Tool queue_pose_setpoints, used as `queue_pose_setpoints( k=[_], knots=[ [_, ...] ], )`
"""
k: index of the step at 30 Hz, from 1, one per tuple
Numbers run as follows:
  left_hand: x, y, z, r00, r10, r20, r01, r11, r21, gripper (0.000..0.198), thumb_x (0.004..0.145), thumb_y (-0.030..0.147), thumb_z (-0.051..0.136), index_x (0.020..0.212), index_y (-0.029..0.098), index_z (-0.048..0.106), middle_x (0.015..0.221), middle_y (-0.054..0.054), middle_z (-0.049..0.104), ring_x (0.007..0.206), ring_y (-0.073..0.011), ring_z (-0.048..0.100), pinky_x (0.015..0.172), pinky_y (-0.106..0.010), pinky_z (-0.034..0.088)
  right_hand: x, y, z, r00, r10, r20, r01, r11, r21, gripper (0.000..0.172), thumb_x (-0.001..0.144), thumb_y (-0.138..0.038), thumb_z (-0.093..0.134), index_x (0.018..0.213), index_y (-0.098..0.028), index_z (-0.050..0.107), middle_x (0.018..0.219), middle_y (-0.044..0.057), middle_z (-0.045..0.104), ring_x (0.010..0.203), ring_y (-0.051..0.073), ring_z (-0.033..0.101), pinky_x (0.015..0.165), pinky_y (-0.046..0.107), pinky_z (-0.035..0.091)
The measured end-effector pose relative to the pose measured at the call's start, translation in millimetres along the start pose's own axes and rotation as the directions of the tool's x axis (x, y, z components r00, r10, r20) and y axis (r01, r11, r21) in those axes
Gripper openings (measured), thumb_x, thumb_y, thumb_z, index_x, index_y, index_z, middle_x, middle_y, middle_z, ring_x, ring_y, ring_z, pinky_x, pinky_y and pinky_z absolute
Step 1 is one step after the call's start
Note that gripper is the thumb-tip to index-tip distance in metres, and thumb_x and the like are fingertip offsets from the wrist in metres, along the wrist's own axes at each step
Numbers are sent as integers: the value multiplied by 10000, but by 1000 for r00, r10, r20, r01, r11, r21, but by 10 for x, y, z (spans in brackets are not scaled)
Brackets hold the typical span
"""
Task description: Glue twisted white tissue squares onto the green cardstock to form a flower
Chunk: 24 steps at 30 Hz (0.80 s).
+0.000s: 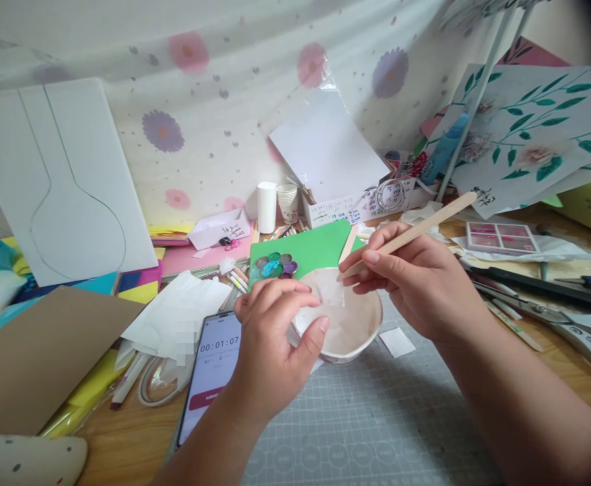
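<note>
A pale paper bowl point(359, 327) sits on the grey cutting mat point(366, 412) in front of me. My right hand point(411, 277) pinches a flat wooden craft stick point(421, 223), tilted, with its lower end over the bowl. A second piece of wooden stick point(347, 244) shows behind those fingers; whether they hold it I cannot tell. Below the stick's low end a thin whitish square of paper point(332, 292) shows against the bowl's inside. At the bowl's left rim my left hand point(275, 337) is open, thumb and fingers apart. A small white paper square point(397, 342) lies right of the bowl.
Left of my left hand lies a phone point(212, 371) with a running timer. Behind the bowl are a green sheet point(316, 243) and a paint palette point(275, 265). Scissors point(573, 324) lie at the right, brown cardboard point(47, 358) at the left. Paper cups point(288, 202) stand at the back.
</note>
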State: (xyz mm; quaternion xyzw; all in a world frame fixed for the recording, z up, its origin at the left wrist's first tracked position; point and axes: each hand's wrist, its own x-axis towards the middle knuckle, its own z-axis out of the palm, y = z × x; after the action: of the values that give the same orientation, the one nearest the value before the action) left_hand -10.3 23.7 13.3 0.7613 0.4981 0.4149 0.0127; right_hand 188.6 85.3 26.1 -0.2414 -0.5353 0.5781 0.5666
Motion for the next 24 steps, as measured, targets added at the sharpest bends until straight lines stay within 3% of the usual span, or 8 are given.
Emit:
queue_pose_setpoints(
  k=[2,5,9,14,18,24],
  knots=[
    [-1,-7,-1,994,-101,-31,93,978,-186,138,898,278,666,1032,257,637,1056,-40,697,1047,-272,619,936,-494,411,-26,4,21,997,-11,74,7,998,54,207,880,-300,775,837,-187,607,836,30,803,687,126,773,599,162,612],
    [-13,-23,14,963,-266,35,250,843,-476,293,867,359,749,1120,289,619,1104,-31,694,1078,-249,620,912,-408,473,-63,24,67,983,-52,179,33,993,110,149,903,-255,753,858,-186,629,874,21,800,744,120,776,644,167,617],
    [-46,-44,11,928,-351,126,356,734,-579,183,859,375,778,997,289,694,961,-4,719,906,-198,647,810,-332,493,-89,38,114,962,-102,255,71,989,129,81,928,-223,724,896,-196,655,915,24,799,839,117,763,725,183,614],
    [-50,-36,-34,947,-281,153,308,675,-670,50,897,338,749,893,289,744,852,27,710,800,-147,628,742,-282,478,-101,2,119,966,-149,209,109,975,194,81,915,-214,735,874,-192,668,915,51,801,898,147,756,748,210,611],
    [-26,-15,-46,957,-256,134,276,673,-686,56,906,318,735,877,273,749,822,20,688,777,-145,608,715,-283,466,-116,-9,130,957,-184,227,133,966,220,44,918,-184,724,902,-189,684,921,57,798,933,164,754,777,237,615],
    [17,31,-56,979,-192,72,197,783,-591,93,872,214,732,783,241,730,769,16,666,763,-152,611,720,-299,460,-133,2,147,945,-197,260,138,964,229,26,925,-166,711,914,-183,695,951,58,794,912,166,758,826,268,608]
  ],
)
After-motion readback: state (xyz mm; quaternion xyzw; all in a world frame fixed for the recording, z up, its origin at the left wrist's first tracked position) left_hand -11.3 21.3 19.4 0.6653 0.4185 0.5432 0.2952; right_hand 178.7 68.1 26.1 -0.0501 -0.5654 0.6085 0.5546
